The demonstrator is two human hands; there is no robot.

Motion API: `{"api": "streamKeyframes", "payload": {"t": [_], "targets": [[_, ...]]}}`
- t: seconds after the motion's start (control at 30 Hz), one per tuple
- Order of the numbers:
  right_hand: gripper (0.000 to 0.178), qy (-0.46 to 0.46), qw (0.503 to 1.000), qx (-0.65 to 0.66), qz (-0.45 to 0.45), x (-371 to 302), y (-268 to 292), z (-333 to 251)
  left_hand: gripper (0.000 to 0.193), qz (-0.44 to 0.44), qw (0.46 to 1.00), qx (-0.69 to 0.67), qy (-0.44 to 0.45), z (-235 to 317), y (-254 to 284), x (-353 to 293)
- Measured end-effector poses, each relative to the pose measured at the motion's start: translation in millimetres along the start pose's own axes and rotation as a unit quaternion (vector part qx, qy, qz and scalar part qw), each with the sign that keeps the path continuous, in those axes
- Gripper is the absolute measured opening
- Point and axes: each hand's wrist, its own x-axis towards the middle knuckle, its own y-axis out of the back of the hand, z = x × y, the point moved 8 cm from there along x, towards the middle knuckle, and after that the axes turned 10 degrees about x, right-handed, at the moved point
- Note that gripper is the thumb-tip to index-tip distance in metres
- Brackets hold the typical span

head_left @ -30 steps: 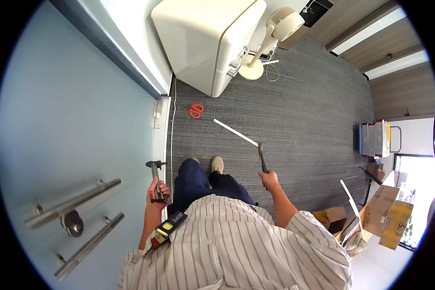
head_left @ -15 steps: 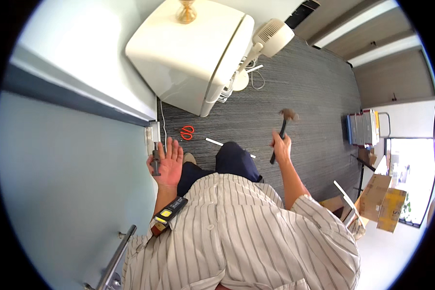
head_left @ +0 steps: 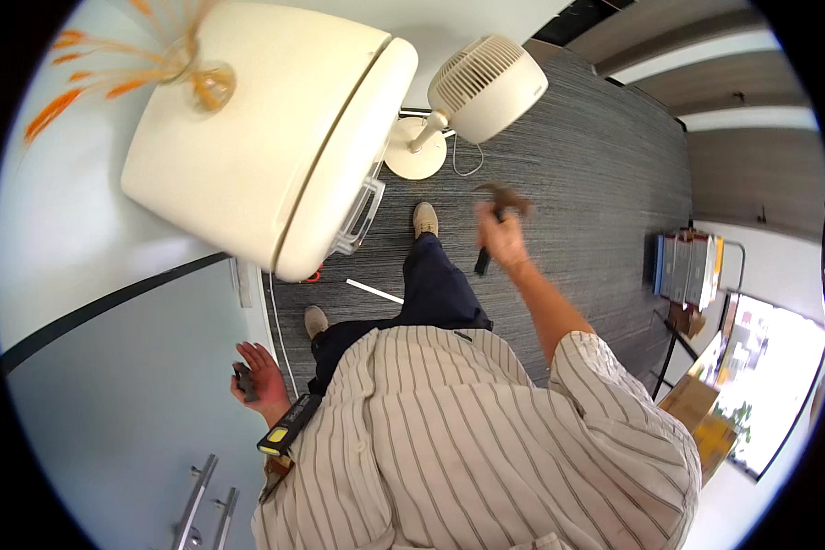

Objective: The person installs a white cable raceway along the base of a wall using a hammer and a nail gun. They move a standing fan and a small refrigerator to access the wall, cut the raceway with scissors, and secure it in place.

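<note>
Slightly aslant, hammer (head_left: 503, 200) in right hand (head_left: 502, 238), axis forward, head foremost.

Hammer (head_left: 504, 197) and shoe (head_left: 425, 220) now nearer fan (head_left: 497, 99); red scissors (head_left: 314, 274) now mostly hidden by fridge (head_left: 247, 137).

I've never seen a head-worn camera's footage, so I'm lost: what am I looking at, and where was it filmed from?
There's no machine here, just a person with two bare hands. The camera sits on their head and looks down, so you see their striped shirt below; the wide lens bends straight edges.

Their right hand grips a hammer, slightly blurred. Their left hand, fingers spread, holds a small dark tool whose kind I can't tell.

On the grey floor lies a white strip. Ahead stand a cream cabinet, perhaps a fridge, with a vase on top, and a fan.
</note>
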Motion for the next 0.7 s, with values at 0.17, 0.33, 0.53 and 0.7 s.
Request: {"api": "streamKeyframes", "payload": {"t": [0.17, 0.33, 0.53, 0.7], "targets": [[0.028, -0.243, 0.929, 0.025, -0.277, 48, -90, 99, 0.034, 0.083, 0.99, 0.09, 0.062, -137, -16, -64], [0.041, -0.388, 0.882, -0.027, -0.267, 23, -152, 184, 0.039, 0.189, 0.961, 0.103, 0.172, -271, -28, -101], [0.049, -0.221, 0.88, -0.1, -0.408, 18, -124, 195, 0.032, 0.151, 0.951, 0.135, 0.234, -356, -48, -117], [0.055, -0.167, 0.812, -0.268, -0.49, 43, -95, 219, 0.029, 0.158, 0.92, 0.172, 0.314, -402, -4, -115]]}}
